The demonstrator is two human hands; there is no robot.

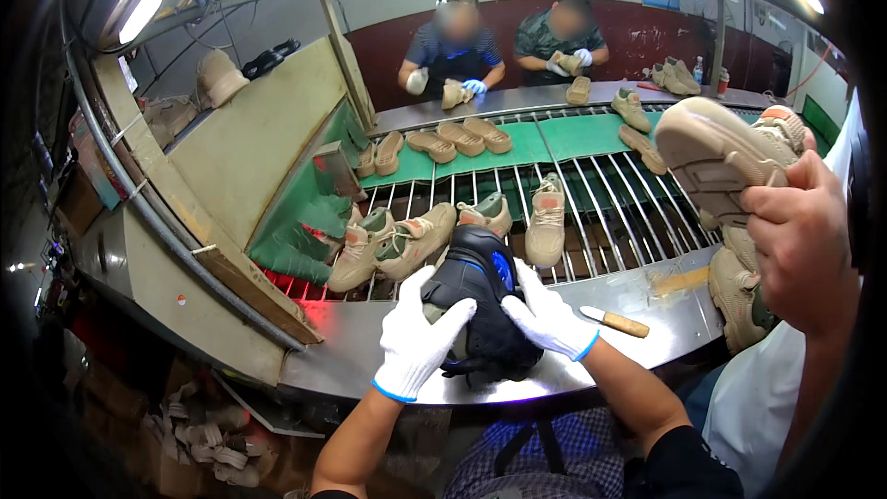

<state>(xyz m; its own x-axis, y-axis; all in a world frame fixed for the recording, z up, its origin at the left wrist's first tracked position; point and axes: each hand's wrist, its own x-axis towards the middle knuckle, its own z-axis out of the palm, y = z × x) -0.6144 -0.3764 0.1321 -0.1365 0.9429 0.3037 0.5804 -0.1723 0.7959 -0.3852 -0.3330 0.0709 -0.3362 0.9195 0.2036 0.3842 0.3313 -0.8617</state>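
Note:
A black shoe-shaped piece with a blue patch (482, 288) rests on the steel counter (647, 296) in front of me. My left hand (418, 337), in a white glove, grips its near left side. My right hand (547, 314), also gloved in white, presses on its right side. Both hands hold the same piece.
Tan shoes (416, 238) lie on the wire rack (610, 212) behind it, and tan soles (462, 139) sit on the green belt (564, 134). A wooden-handled knife (614, 321) lies on the counter. At right a bare-handed co-worker's hand (802, 240) holds a tan shoe (716, 157). Two persons work at the far side.

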